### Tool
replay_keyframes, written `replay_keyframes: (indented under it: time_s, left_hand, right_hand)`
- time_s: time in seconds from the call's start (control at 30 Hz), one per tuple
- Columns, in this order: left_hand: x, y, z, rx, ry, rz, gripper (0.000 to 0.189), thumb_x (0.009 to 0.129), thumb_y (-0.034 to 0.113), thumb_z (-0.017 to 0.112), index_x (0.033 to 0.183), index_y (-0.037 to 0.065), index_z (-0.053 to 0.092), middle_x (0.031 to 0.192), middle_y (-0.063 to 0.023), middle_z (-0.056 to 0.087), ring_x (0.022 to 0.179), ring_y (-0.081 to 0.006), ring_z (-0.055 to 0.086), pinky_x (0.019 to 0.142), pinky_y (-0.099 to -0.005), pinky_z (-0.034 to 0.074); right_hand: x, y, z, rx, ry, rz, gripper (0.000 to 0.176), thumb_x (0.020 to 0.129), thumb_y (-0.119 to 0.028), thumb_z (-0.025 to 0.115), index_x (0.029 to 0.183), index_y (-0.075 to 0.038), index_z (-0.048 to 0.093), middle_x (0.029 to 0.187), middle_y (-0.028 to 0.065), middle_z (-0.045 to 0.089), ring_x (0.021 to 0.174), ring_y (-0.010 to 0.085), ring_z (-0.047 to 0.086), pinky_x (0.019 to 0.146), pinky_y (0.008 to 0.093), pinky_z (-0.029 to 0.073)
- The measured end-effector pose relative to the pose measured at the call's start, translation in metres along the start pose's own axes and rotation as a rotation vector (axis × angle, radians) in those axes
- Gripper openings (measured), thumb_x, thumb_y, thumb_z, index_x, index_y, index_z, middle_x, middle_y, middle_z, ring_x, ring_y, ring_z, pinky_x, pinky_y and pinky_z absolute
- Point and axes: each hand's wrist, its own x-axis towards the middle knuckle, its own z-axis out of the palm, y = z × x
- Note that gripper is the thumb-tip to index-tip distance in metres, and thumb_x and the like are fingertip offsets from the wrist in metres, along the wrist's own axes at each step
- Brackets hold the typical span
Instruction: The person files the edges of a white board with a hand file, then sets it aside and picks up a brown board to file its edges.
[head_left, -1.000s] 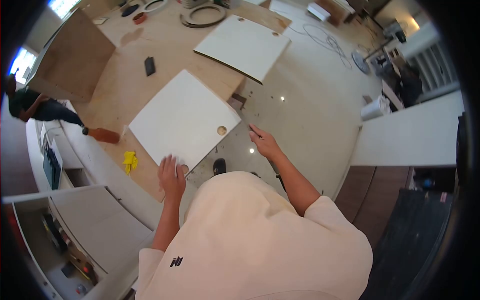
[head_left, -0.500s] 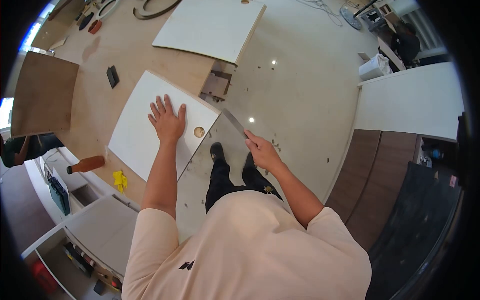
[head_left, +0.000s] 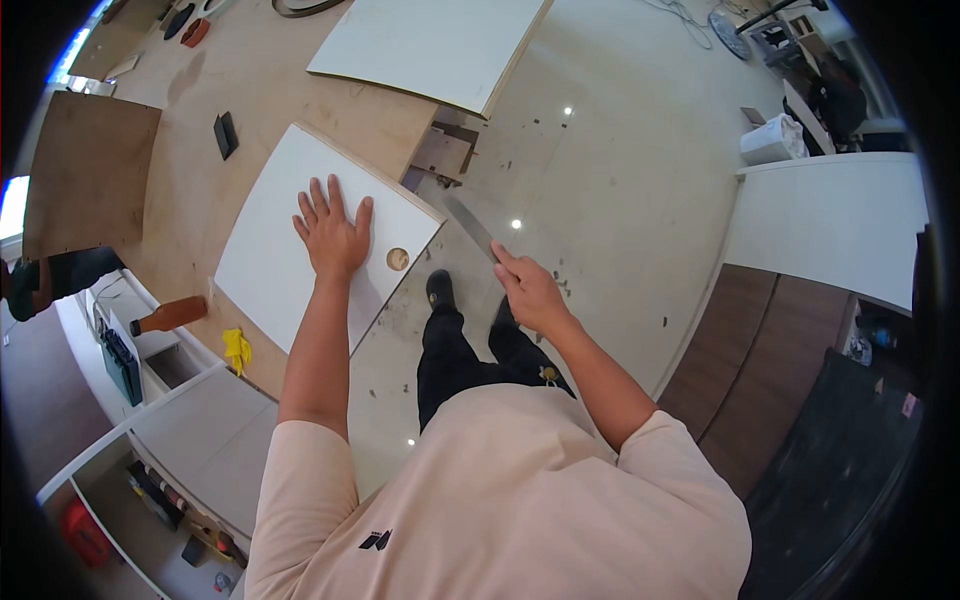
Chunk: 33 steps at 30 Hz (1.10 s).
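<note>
My left hand [head_left: 336, 232] lies flat with spread fingers on a white panel [head_left: 285, 215]. The panel rests on the wooden worktable, its right corner reaching past the table edge. Near that corner is a round cut-out hole [head_left: 398, 259] with bare wood showing inside. My right hand [head_left: 532, 292] is closed round the end of a flat metal file [head_left: 470, 224]. The file's long grey blade points up and left, its middle just right of the panel's corner.
Another white panel [head_left: 430, 50] lies farther back on the worktable [head_left: 365, 125]. A dark block [head_left: 225, 136], a brown bottle [head_left: 170, 315] and a yellow cloth [head_left: 237, 350] are on the left. White-topped cabinets [head_left: 830, 215] stand at right. A person [head_left: 838, 95] is at the far right.
The file has shifted slightly forward relative to the panel's corner, with my right hand. My left hand stays flat on the panel. The whole view has shifted a little.
</note>
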Motion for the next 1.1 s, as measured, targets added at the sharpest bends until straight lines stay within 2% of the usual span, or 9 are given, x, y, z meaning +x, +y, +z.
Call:
replay_keyframes:
  time_s: [0.13,0.23,0.33,0.53,0.73,0.83,0.93,1.03,1.1]
  left_hand:
    - [0.003,0.001,-0.002,0.007,-0.009,-0.005,0.080,0.098,0.064,0.040,0.159,0.014,0.027,0.166,-0.0176,0.020,0.153,-0.0408,0.011,0.122,-0.0582,0.007]
    - [0.001,0.000,0.001,0.027,0.017,0.013,0.080,0.098,0.063,0.041,0.159,0.014,0.027,0.166,-0.0177,0.020,0.153,-0.0416,0.012,0.121,-0.0592,0.007]
    - [0.000,0.001,-0.003,0.016,-0.009,0.010,0.080,0.098,0.063,0.042,0.160,0.014,0.027,0.166,-0.0179,0.019,0.153,-0.0420,0.011,0.121,-0.0595,0.007]
    - [0.002,-0.001,0.000,0.020,-0.004,0.021,0.081,0.098,0.064,0.042,0.160,0.014,0.026,0.166,-0.0182,0.019,0.153,-0.0421,0.011,0.121,-0.0593,0.007]
    - [0.002,-0.003,0.001,0.023,-0.011,0.047,0.083,0.098,0.065,0.041,0.160,0.013,0.025,0.166,-0.0199,0.018,0.153,-0.0431,0.010,0.121,-0.0602,0.006]
    - [0.004,-0.004,0.000,0.041,-0.032,0.046,0.083,0.098,0.064,0.041,0.160,0.011,0.025,0.165,-0.0207,0.019,0.153,-0.0435,0.010,0.120,-0.0612,0.007]
    - [0.003,-0.006,0.003,0.026,0.002,0.070,0.083,0.098,0.064,0.041,0.159,0.010,0.025,0.165,-0.0210,0.019,0.153,-0.0443,0.010,0.120,-0.0618,0.007]
    - [0.003,-0.004,0.001,0.018,-0.003,0.062,0.083,0.098,0.063,0.042,0.159,0.010,0.026,0.165,-0.0217,0.019,0.152,-0.0452,0.012,0.119,-0.0626,0.008]
    - [0.002,-0.003,0.000,0.020,0.001,0.066,0.083,0.098,0.064,0.042,0.159,0.010,0.026,0.165,-0.0218,0.019,0.152,-0.0452,0.012,0.120,-0.0625,0.008]
  right_hand:
    - [0.001,0.005,0.016,0.022,-0.067,0.004,0.042,0.102,-0.032,0.052,0.143,-0.024,0.056,0.092,0.0169,0.059,0.087,0.0363,0.062,0.082,0.0427,0.050]
    - [0.030,0.007,0.038,-0.025,-0.005,-0.118,0.042,0.103,-0.033,0.051,0.144,-0.026,0.056,0.092,0.0169,0.059,0.087,0.0357,0.063,0.083,0.0428,0.050]
    - [0.059,0.007,0.031,0.081,-0.022,-0.087,0.043,0.103,-0.034,0.050,0.145,-0.026,0.055,0.091,0.0171,0.059,0.089,0.0363,0.062,0.084,0.0430,0.050]
    - [-0.003,0.004,-0.003,0.013,-0.098,0.053,0.043,0.102,-0.028,0.052,0.145,-0.019,0.054,0.087,0.0185,0.060,0.087,0.0335,0.061,0.085,0.0391,0.048]
    - [0.064,-0.001,0.031,0.179,-0.038,-0.059,0.043,0.103,-0.028,0.052,0.144,-0.019,0.055,0.086,0.0174,0.059,0.083,0.0327,0.060,0.083,0.0387,0.048]
    - [0.041,0.003,0.014,0.065,0.015,-0.070,0.042,0.103,-0.035,0.049,0.143,-0.023,0.057,0.094,0.0185,0.061,0.091,0.0388,0.061,0.084,0.0432,0.049]
    - [0.003,0.002,0.001,0.047,-0.063,0.012,0.041,0.103,-0.032,0.050,0.142,-0.022,0.057,0.092,0.0202,0.061,0.091,0.0400,0.062,0.085,0.0425,0.049]
    - [0.019,-0.007,0.017,0.062,-0.095,0.004,0.041,0.102,-0.031,0.052,0.141,-0.022,0.058,0.088,0.0199,0.060,0.089,0.0388,0.062,0.084,0.0412,0.050]
    - [0.057,-0.007,0.034,0.070,-0.036,-0.113,0.041,0.102,-0.031,0.053,0.141,-0.022,0.058,0.086,0.0190,0.058,0.087,0.0377,0.062,0.082,0.0415,0.049]
